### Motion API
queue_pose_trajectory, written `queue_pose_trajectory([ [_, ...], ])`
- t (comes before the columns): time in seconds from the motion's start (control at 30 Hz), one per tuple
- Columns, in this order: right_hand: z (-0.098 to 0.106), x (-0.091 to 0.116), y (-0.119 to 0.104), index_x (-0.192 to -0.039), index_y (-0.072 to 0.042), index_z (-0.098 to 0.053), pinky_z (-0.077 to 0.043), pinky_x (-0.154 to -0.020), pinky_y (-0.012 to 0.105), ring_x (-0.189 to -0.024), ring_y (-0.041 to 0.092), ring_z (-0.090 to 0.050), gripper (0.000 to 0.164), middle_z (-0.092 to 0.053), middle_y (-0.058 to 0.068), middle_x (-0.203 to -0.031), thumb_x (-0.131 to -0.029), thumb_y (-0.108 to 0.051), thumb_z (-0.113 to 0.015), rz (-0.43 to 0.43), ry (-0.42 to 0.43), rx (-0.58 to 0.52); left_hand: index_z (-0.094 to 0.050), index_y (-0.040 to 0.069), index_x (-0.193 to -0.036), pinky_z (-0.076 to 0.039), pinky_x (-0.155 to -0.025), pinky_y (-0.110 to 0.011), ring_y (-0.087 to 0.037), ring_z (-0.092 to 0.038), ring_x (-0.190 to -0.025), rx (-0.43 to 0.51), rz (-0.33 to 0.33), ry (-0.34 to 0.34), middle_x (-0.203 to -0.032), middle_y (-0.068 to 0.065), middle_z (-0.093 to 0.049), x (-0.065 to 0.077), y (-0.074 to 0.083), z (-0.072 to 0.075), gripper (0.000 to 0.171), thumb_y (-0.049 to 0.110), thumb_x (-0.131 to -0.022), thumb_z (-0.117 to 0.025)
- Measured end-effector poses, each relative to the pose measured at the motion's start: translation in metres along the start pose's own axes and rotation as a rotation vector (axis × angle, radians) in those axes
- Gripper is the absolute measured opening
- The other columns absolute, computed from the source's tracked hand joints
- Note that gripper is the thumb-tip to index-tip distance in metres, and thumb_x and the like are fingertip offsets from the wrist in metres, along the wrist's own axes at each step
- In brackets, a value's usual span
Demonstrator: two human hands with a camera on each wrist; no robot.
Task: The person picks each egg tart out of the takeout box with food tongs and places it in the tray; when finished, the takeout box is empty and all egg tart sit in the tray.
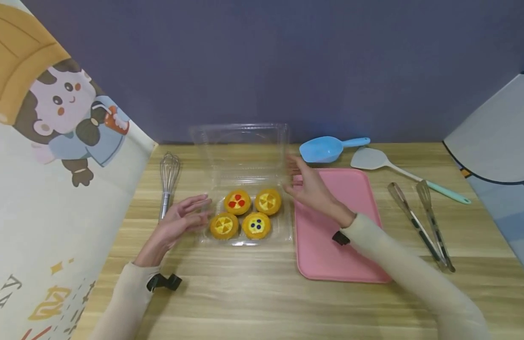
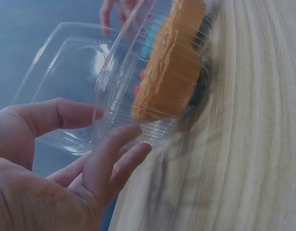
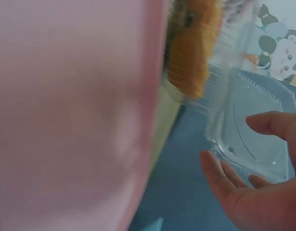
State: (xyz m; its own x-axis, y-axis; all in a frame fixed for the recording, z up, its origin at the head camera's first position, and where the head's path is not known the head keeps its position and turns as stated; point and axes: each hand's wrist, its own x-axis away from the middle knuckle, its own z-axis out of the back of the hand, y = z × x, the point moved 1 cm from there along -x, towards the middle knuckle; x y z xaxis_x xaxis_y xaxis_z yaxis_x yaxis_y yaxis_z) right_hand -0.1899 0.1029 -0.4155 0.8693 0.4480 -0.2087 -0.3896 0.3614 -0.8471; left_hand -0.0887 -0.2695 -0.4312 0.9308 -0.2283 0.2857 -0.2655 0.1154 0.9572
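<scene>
Running beneath both hands is a wood-grain worktop (image 1: 244, 293). Under the right hand and its sleeve (image 1: 398, 259) lies a flat pink tray (image 1: 325, 259). Between the hands sits a hinged clear container (image 1: 280, 231), its lid (image 1: 244, 151) raised at the side farthest from the person. The plastic looks light, thin and springy, probably slick and easily dented; the side walls or rim, with one hand at each, should give the steadiest hold. The right hand (image 1: 310, 189), fingers apart, is beside the container near the lid; the left hand (image 1: 176, 226), loosely bent with the thumb apart, is at the opposite side. Neither grips anything. Inside the base, between the hands, are four round tarts (image 1: 256, 225), topped in red, dark blue or yellow. They look light and fairly firm; holding their sides would spare the toppings.

Hard to make out: whether the fingertips touch the plastic, since its transparent edges fade into the background and the right fingers blur. The sleeve covers part of the tray, and the tarts' undersides are hidden.
</scene>
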Motion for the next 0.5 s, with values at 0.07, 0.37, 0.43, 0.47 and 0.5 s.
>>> queue_pose_trajectory([
  [0.07, -0.005, 0.004, 0.007, -0.162, -0.008, -0.027, -0.057, -0.104, 0.063, -0.133, 0.047, -0.057, 0.085, -0.05, 0.029, -0.151, -0.091, 0.001, -0.073, -0.036, -0.042, -0.045, -0.028, 0.0, -0.161, -0.062, -0.102, -0.036, -0.018, -0.066, -0.129, 0.005, 0.004, -0.002, -0.167, -0.025, -0.031, 0.001, -0.001, 0.001, 0.072, -0.008, -0.096, -0.057],
  [0.37, -0.019, 0.012, 0.011, -0.162, -0.002, -0.022, -0.054, -0.112, 0.06, -0.128, 0.047, -0.061, 0.096, -0.053, 0.027, -0.15, -0.084, 0.013, -0.075, -0.174, -0.063, -0.231, -0.03, 0.001, -0.161, -0.063, -0.1, -0.036, -0.019, -0.067, -0.128, -0.007, -0.007, -0.001, -0.167, -0.026, -0.031, 0.006, -0.002, 0.0, 0.073, -0.006, -0.095, -0.059],
  [0.43, -0.019, 0.012, 0.01, -0.162, -0.001, -0.021, -0.054, -0.111, 0.06, -0.129, 0.048, -0.06, 0.096, -0.053, 0.028, -0.15, -0.084, 0.015, -0.074, -0.197, -0.069, -0.273, -0.03, 0.0, -0.161, -0.063, -0.099, -0.035, -0.016, -0.068, -0.125, -0.01, -0.002, 0.003, -0.166, -0.027, -0.032, 0.007, -0.003, -0.001, 0.073, -0.007, -0.094, -0.059],
  [0.47, -0.019, 0.013, 0.009, -0.162, -0.001, -0.02, -0.055, -0.11, 0.06, -0.129, 0.048, -0.06, 0.096, -0.053, 0.029, -0.15, -0.085, 0.015, -0.074, -0.206, -0.074, -0.279, -0.03, 0.0, -0.161, -0.064, -0.098, -0.035, -0.015, -0.068, -0.124, -0.011, -0.001, 0.003, -0.166, -0.027, -0.032, 0.007, -0.003, -0.001, 0.073, -0.007, -0.094, -0.059],
  [0.5, -0.02, 0.013, 0.009, -0.162, 0.0, -0.019, -0.056, -0.109, 0.059, -0.129, 0.049, -0.06, 0.096, -0.053, 0.03, -0.15, -0.085, 0.015, -0.074, -0.22, -0.077, -0.293, -0.03, 0.0, -0.16, -0.064, -0.098, -0.034, -0.014, -0.069, -0.123, -0.01, 0.0, 0.004, -0.166, -0.028, -0.032, 0.007, -0.003, -0.001, 0.073, -0.007, -0.093, -0.06],
])
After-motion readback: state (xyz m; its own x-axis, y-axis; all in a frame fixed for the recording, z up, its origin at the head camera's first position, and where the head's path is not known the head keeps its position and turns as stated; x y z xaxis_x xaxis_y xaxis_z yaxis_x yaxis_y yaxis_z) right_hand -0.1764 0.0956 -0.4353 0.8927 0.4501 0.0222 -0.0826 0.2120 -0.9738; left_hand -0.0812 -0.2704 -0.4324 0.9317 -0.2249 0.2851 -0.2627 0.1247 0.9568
